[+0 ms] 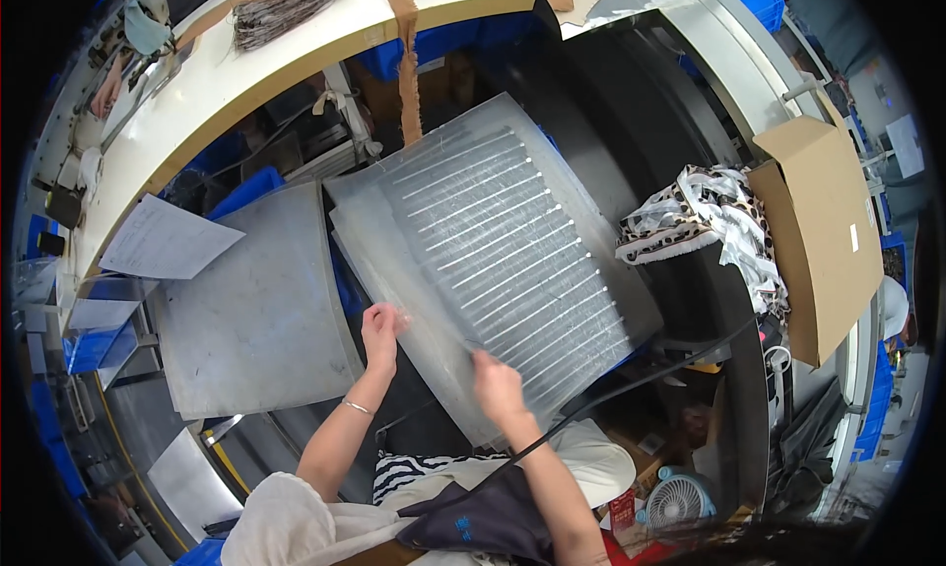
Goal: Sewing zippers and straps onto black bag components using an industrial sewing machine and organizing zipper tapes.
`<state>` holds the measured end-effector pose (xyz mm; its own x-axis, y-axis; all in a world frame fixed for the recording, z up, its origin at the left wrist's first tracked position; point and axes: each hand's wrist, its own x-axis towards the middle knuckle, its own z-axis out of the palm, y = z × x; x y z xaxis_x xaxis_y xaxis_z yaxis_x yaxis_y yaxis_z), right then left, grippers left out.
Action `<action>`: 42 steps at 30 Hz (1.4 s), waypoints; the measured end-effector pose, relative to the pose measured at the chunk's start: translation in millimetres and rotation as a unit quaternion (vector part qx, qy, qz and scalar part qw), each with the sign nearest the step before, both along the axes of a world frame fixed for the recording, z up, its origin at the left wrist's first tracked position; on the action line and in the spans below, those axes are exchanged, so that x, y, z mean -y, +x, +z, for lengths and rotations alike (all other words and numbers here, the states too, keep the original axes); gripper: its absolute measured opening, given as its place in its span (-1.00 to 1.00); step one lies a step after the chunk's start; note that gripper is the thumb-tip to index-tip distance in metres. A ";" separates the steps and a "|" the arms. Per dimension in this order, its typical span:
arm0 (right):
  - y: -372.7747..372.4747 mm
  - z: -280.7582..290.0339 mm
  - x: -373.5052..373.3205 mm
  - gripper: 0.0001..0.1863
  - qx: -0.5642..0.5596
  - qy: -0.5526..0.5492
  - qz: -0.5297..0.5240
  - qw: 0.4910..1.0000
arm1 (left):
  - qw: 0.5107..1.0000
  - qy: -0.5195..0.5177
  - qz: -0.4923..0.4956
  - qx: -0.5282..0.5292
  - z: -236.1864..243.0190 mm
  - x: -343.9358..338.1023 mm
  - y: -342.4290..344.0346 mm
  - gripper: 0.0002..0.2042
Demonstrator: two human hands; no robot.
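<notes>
In front of me lies a large grey board (379, 261), tilted, with a translucent sheet on it. Several thin white strips (512, 256) run side by side across it, each with a small pale tip at its far right end. My left hand (380, 337) is over the board's near left edge, its fingertips pinched together; what they hold, if anything, is too small to tell. My right hand (498, 386) is closed at the near edge of the row of strips. A thin dark end shows by its fingertips, but its kind is unclear.
Left of the board is a bare grey metal plate (256, 310) with a paper sheet (168, 239). An open cardboard box (823, 241) and spotted cloth (690, 216) stand right. A dark cable (631, 384) crosses near my right forearm, above a small fan (678, 499). Thin brown strands (291, 9) lie on the far table.
</notes>
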<state>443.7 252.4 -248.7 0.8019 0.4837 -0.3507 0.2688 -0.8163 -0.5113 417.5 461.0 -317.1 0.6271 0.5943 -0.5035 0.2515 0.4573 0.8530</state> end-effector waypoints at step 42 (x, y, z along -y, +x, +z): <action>53.5 66.9 67.6 -0.74 0.063 0.142 -0.261 0.953 | 0.884 0.426 -0.185 0.050 40.6 65.2 199.6 -0.63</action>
<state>497.2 184.8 -181.9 0.9861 0.0694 -0.1508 -0.0618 -0.6895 -0.7216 617.1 395.8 -276.5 0.8745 0.4752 0.0968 0.1528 -0.4596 0.8749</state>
